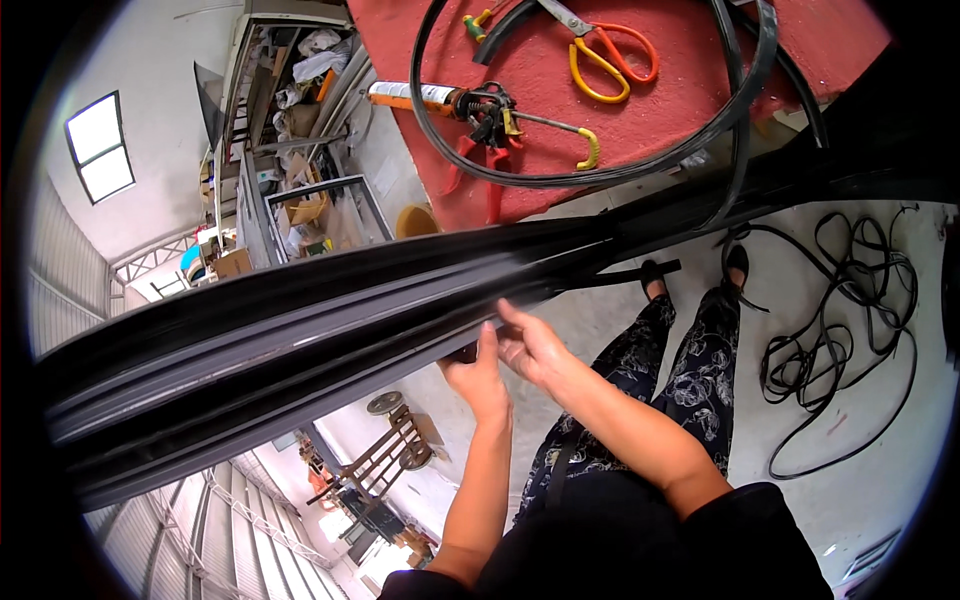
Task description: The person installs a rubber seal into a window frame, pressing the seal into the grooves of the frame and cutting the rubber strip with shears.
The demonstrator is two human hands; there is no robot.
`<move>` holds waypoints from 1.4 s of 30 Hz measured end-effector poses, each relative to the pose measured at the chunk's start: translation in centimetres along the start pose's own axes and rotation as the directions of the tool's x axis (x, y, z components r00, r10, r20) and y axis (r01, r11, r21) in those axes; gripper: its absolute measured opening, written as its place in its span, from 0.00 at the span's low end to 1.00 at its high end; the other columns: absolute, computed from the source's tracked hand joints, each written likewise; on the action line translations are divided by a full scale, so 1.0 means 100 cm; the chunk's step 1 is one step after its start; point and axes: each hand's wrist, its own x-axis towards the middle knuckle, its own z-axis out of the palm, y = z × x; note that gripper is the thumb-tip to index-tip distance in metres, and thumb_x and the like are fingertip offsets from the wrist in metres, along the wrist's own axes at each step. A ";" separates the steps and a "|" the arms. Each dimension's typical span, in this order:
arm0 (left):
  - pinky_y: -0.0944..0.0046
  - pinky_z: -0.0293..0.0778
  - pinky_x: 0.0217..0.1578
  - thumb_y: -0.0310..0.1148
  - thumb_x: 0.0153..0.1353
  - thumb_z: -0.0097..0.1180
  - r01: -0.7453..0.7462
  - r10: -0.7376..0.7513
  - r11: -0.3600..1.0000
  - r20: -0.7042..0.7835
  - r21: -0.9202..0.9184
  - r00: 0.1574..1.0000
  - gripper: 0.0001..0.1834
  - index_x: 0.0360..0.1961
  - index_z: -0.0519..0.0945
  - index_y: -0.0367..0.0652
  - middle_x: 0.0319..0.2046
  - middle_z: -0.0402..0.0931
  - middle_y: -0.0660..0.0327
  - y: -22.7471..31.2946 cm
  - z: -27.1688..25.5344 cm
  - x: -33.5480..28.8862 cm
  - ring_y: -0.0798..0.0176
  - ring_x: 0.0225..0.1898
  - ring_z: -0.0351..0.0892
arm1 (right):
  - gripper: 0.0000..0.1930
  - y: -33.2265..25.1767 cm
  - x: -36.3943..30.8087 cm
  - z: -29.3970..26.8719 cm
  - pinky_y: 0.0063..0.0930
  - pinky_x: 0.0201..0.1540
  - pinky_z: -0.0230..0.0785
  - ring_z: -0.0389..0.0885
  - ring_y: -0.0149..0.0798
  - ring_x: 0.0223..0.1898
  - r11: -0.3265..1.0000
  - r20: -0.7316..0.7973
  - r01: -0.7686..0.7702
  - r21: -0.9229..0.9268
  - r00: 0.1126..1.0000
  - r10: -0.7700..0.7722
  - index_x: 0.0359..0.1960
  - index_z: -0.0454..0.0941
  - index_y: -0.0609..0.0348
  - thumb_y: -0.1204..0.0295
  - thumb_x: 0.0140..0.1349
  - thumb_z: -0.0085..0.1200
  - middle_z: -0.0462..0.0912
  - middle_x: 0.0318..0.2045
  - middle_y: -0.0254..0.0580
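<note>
A long dark metal profile (300, 345) with lengthwise grooves crosses in front of me from lower left to upper right. My left hand (478, 385) is closed around its near edge, thumb up and the other fingers partly hidden beneath. Close on its right, my right hand (535, 350) is at the same edge with the fingers curled. Whether a thin strip lies between those fingers cannot be made out. A black rubber strip (620, 277) sticks out from the profile beyond my right hand, its end free over the floor. The profile is smeared just above my fingers.
On the red table (560, 130) lie a caulking gun (480, 110), scissors (600, 62) with orange and yellow handles, and a coil of black strip (420, 90). Tangled black strip (830, 340) covers the floor at right. A wheeled cart (385, 450) and cluttered shelving (300, 90) stand to the left.
</note>
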 end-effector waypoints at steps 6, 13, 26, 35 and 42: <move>0.61 0.69 0.56 0.21 0.56 0.62 0.112 -0.113 0.992 -0.016 -0.052 0.993 0.31 0.59 0.63 0.35 0.55 0.69 0.54 -0.021 0.019 0.009 0.60 0.53 0.72 | 0.18 -0.006 0.005 -0.006 0.36 0.57 0.69 0.74 0.44 0.50 0.999 -0.023 0.050 0.007 0.998 -0.050 0.49 0.69 0.72 0.69 0.64 0.53 0.75 0.47 0.52; 0.62 0.72 0.54 0.20 0.56 0.61 0.218 -0.222 0.970 -0.029 -0.112 0.975 0.26 0.56 0.68 0.35 0.52 0.72 0.54 -0.038 0.031 0.010 0.60 0.50 0.75 | 0.19 -0.012 0.016 -0.022 0.37 0.56 0.68 0.74 0.44 0.48 0.994 -0.062 0.086 0.066 0.995 -0.081 0.49 0.69 0.73 0.68 0.64 0.54 0.75 0.46 0.52; 0.62 0.72 0.50 0.23 0.54 0.65 0.148 -0.155 0.985 -0.076 -0.089 0.985 0.23 0.51 0.73 0.31 0.48 0.75 0.55 -0.040 0.033 0.011 0.61 0.46 0.76 | 0.19 -0.024 0.019 -0.021 0.47 0.59 0.65 0.74 0.46 0.51 0.995 -0.150 0.073 -0.070 0.985 -0.083 0.52 0.69 0.66 0.65 0.66 0.50 0.75 0.49 0.49; 0.63 0.65 0.58 0.22 0.57 0.61 0.043 -0.048 0.997 -0.076 -0.061 0.996 0.29 0.59 0.65 0.32 0.55 0.69 0.54 -0.030 0.030 0.004 0.63 0.53 0.71 | 0.20 -0.034 0.029 -0.022 0.50 0.67 0.54 0.65 0.49 0.61 0.996 -0.110 0.062 0.059 0.992 -0.055 0.59 0.63 0.62 0.63 0.72 0.34 0.67 0.60 0.49; 0.61 0.70 0.52 0.25 0.56 0.63 -0.128 0.149 0.980 -0.142 0.151 0.979 0.26 0.53 0.69 0.26 0.52 0.71 0.49 -0.046 0.027 0.010 0.57 0.49 0.74 | 0.21 -0.040 0.023 -0.017 0.49 0.67 0.54 0.65 0.50 0.61 0.998 -0.073 -0.048 0.032 0.996 0.050 0.59 0.61 0.67 0.63 0.72 0.35 0.65 0.61 0.54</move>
